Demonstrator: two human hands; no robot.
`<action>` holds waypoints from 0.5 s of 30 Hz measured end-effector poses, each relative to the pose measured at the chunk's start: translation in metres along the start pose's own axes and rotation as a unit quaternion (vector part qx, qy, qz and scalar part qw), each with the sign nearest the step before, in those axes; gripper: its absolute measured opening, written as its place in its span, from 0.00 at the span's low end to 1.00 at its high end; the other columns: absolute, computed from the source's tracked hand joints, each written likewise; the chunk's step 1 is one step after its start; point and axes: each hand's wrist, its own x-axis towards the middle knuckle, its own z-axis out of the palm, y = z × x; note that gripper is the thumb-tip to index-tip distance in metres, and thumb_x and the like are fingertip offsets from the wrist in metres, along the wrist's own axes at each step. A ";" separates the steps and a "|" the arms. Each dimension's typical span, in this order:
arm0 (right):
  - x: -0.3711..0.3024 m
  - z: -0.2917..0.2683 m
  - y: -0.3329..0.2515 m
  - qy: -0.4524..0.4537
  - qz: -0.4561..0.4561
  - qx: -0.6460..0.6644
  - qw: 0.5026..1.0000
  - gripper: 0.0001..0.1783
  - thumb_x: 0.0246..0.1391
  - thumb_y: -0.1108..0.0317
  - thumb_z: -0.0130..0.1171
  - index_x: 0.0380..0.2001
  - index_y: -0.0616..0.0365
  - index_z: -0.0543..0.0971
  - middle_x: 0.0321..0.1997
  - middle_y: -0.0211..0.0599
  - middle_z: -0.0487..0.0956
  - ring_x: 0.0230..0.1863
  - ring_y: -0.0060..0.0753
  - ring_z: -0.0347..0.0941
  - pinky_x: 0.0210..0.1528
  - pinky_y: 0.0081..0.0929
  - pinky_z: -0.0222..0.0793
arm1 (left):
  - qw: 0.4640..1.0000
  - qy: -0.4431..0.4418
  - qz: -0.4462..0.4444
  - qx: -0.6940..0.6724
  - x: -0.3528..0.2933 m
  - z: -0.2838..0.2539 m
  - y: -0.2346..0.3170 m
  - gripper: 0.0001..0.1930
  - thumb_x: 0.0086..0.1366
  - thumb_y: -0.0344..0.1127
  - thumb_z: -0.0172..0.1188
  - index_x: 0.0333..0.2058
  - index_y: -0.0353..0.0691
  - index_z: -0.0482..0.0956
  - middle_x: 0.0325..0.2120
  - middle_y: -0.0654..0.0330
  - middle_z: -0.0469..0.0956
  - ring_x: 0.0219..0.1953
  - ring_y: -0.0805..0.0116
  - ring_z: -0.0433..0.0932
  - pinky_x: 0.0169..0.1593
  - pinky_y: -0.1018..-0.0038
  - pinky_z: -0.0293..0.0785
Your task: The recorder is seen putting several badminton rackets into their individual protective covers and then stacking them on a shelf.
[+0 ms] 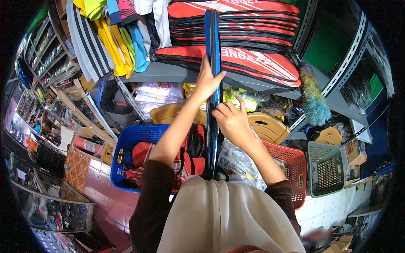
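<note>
Lower left of centre: blue basket (143,132), red items (141,152) inside | centre: left hand (206,84) clasped around slim blue-black bag (213,40), edge-on down mid-frame | just right: right hand (232,123), fingers curled against bag, pinch unclear | advisable: left steadies, right works lightly

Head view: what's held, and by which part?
A blue-black bag: the left hand holds its narrow edge; the right hand touches that edge lower in the picture.
</note>
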 end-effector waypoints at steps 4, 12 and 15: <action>0.000 0.001 -0.010 -0.020 -0.014 0.018 1.000 0.09 0.40 0.74 0.56 0.30 0.53 0.74 0.31 0.30 0.68 0.38 0.32 0.67 0.58 0.49 0.53 | 0.981 0.045 -0.106 -0.157 -0.016 0.001 -0.011 0.28 0.63 0.34 0.50 0.59 0.32 0.54 0.58 0.43 0.58 0.61 0.52 0.57 0.61 0.68 0.52; -0.006 -0.023 -0.019 -0.060 -0.051 0.007 0.997 0.09 0.38 0.74 0.52 0.29 0.57 0.72 0.30 0.33 0.66 0.38 0.35 0.65 0.53 0.39 0.59 | 0.957 0.116 -0.095 -0.248 0.050 -0.018 0.034 0.15 0.64 0.33 0.44 0.47 0.33 0.69 0.35 0.54 0.75 0.36 0.71 0.71 0.44 0.71 0.67; -0.014 -0.028 -0.031 -0.094 -0.082 0.047 0.991 0.10 0.38 0.74 0.52 0.29 0.57 0.73 0.30 0.33 0.66 0.39 0.35 0.65 0.53 0.38 0.59 | 0.955 0.146 -0.025 -0.255 0.091 -0.031 0.035 0.15 0.64 0.35 0.43 0.43 0.32 0.71 0.35 0.54 0.76 0.38 0.66 0.74 0.45 0.70 0.68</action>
